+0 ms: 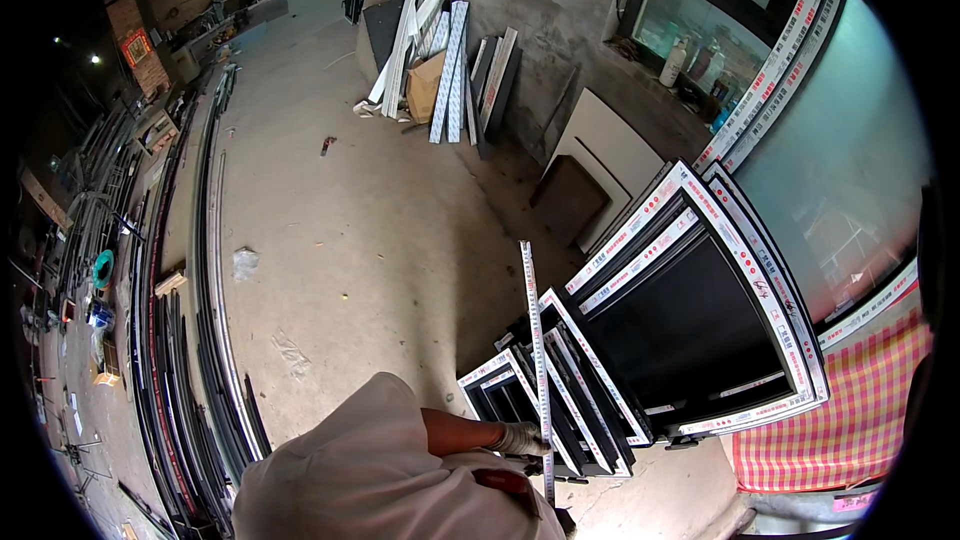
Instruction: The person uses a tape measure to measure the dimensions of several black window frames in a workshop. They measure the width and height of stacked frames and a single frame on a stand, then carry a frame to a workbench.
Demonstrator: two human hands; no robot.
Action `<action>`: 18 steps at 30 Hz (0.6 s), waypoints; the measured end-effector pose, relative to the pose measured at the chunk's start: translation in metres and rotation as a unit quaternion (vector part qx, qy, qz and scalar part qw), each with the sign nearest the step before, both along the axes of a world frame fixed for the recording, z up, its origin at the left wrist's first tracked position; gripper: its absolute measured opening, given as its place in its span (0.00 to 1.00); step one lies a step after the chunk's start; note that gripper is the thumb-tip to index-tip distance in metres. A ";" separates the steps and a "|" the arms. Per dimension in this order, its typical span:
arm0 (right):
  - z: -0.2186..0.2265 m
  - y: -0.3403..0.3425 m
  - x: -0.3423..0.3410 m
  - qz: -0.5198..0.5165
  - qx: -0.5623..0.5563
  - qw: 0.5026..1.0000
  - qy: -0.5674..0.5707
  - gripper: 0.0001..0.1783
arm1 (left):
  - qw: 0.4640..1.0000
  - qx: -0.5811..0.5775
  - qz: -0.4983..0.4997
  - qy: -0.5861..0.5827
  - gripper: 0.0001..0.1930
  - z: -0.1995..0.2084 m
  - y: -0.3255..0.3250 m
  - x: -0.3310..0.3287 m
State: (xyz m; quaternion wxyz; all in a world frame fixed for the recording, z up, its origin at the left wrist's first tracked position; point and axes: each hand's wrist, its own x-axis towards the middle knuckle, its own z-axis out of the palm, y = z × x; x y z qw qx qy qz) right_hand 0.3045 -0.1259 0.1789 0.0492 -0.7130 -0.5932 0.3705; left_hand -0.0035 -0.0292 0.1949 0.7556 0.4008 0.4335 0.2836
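Note:
My left hand (522, 438), in a grey work glove, reaches right from a pale, loose sleeve (350, 440). Its fingers are closed round a long, thin bar (537, 340) covered in white printed film. The bar stands nearly upright, its top end leaning slightly left. Directly behind it, several smaller dark window frames (590, 380) with white film on their edges lean in a stack. A larger film-edged frame with a black panel (690, 320) stands to their right. A red object (502, 481) shows against my clothing, its kind unclear. My right hand does not show.
Long dark metal profiles (185, 370) lie along the floor at left. White and blue-striped bars (450, 70) lean on the back wall near a cardboard box (424, 85). Boards (605, 165) stand below the window. A checked cloth (830, 395) hangs at right.

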 end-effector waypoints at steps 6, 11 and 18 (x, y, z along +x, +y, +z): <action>-0.011 -0.022 0.014 -0.019 0.018 1.000 0.009 0.20 | 0.996 0.079 -0.013 0.028 0.12 -0.021 0.009 -0.005; 0.068 -0.019 -0.025 -0.015 0.067 0.995 0.074 0.18 | 0.997 0.050 -0.049 -0.035 0.15 -0.005 0.005 -0.022; 0.109 -0.038 -0.029 -0.079 0.097 0.991 0.040 0.10 | 0.990 0.068 -0.123 0.016 0.18 0.077 0.022 -0.011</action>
